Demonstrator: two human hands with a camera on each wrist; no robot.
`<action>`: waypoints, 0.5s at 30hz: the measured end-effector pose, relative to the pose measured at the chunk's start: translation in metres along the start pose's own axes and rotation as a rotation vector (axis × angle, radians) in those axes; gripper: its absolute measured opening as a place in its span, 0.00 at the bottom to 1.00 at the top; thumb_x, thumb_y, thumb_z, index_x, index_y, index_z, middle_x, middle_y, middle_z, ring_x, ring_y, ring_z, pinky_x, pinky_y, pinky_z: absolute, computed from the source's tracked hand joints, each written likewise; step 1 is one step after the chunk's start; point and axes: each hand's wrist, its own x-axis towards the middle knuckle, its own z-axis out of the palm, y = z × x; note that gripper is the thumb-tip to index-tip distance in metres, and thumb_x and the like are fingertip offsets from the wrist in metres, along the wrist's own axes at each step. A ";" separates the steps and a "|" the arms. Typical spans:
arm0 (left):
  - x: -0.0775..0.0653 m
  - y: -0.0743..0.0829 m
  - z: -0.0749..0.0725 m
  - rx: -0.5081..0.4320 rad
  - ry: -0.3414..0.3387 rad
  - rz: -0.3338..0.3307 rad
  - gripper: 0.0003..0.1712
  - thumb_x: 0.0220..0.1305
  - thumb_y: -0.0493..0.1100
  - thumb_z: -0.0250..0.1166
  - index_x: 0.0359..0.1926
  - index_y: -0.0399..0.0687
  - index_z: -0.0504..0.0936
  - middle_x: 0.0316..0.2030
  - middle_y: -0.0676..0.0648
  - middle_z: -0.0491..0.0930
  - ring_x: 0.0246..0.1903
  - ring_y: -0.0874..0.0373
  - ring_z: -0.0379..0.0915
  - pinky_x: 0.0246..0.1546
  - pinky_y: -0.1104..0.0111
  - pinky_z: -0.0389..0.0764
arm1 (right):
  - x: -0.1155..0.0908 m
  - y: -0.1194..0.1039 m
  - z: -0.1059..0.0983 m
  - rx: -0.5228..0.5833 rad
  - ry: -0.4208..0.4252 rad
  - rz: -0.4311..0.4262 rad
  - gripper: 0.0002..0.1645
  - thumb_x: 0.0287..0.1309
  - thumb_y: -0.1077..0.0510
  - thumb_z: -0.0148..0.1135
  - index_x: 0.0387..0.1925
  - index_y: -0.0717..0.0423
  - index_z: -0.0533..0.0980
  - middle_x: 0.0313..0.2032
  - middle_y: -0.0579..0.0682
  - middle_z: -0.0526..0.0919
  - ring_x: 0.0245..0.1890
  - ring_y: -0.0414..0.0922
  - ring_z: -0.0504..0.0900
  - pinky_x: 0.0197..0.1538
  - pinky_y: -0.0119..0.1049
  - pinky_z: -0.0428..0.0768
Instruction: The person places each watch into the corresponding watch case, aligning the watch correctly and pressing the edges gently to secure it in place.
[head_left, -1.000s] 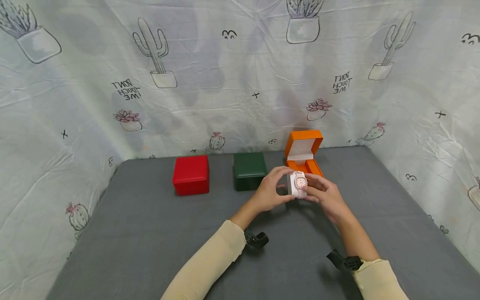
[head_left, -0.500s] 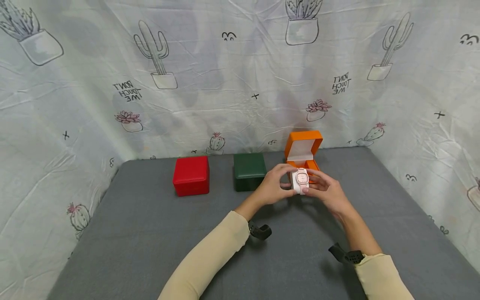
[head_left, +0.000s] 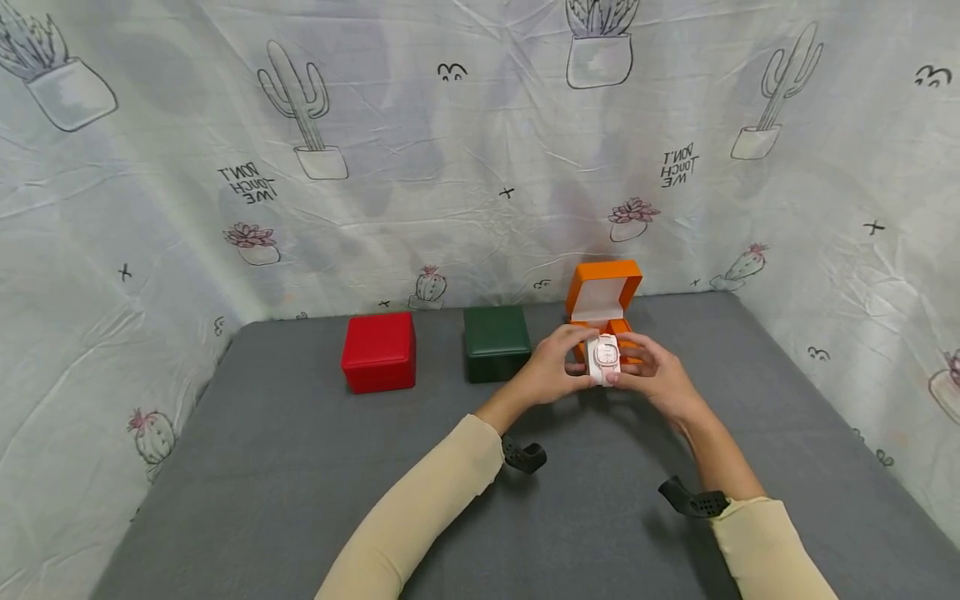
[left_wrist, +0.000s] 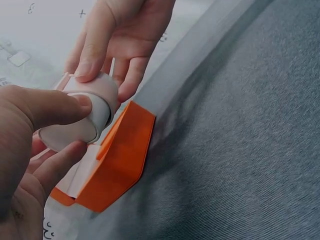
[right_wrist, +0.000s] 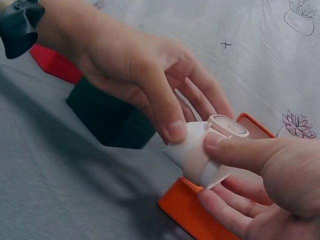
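A pale pink watch (head_left: 607, 353) is strapped round a white watch cushion (left_wrist: 67, 137), just in front of the opened orange watch box (head_left: 609, 271). My left hand (head_left: 553, 367) holds the cushion by its left end, thumb below and fingers above in the head view. From the other side my right hand (head_left: 663, 382) pinches the strap and cushion, its thumb on the band below the dial. In the right wrist view the watch dial (right_wrist: 230, 125) faces upward. Both hands partly hide the box's lower half.
A closed green box (head_left: 497, 342) stands left of the orange one, and a closed red box (head_left: 378, 354) sits farther left. They rest on a grey cloth-covered table (head_left: 337, 492). Behind hangs a white curtain (head_left: 420, 208) with cactus drawings.
Both hands have shifted slightly away from the person toward the orange box with the watch. The watch has turned a little, its dial now facing the head camera more squarely.
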 end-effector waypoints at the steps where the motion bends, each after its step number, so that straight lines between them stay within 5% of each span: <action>1: 0.001 0.000 -0.001 0.019 -0.003 0.001 0.41 0.55 0.37 0.72 0.69 0.48 0.66 0.64 0.45 0.65 0.61 0.54 0.68 0.46 0.79 0.80 | 0.001 0.000 -0.002 -0.009 -0.014 -0.005 0.46 0.57 0.60 0.68 0.72 0.55 0.55 0.64 0.68 0.66 0.44 0.32 0.81 0.44 0.29 0.83; 6: 0.006 0.000 -0.007 0.082 -0.027 0.008 0.40 0.55 0.40 0.72 0.68 0.49 0.67 0.65 0.46 0.65 0.62 0.53 0.66 0.46 0.81 0.79 | 0.007 -0.002 -0.010 -0.058 -0.103 -0.024 0.49 0.56 0.60 0.69 0.74 0.50 0.54 0.63 0.64 0.67 0.47 0.38 0.79 0.46 0.29 0.81; 15: 0.011 0.002 -0.009 0.049 -0.071 -0.002 0.37 0.56 0.41 0.71 0.67 0.48 0.69 0.66 0.47 0.63 0.61 0.54 0.67 0.46 0.80 0.80 | 0.013 -0.001 -0.017 -0.042 -0.141 -0.009 0.48 0.54 0.60 0.70 0.72 0.54 0.56 0.61 0.61 0.67 0.47 0.40 0.80 0.46 0.32 0.81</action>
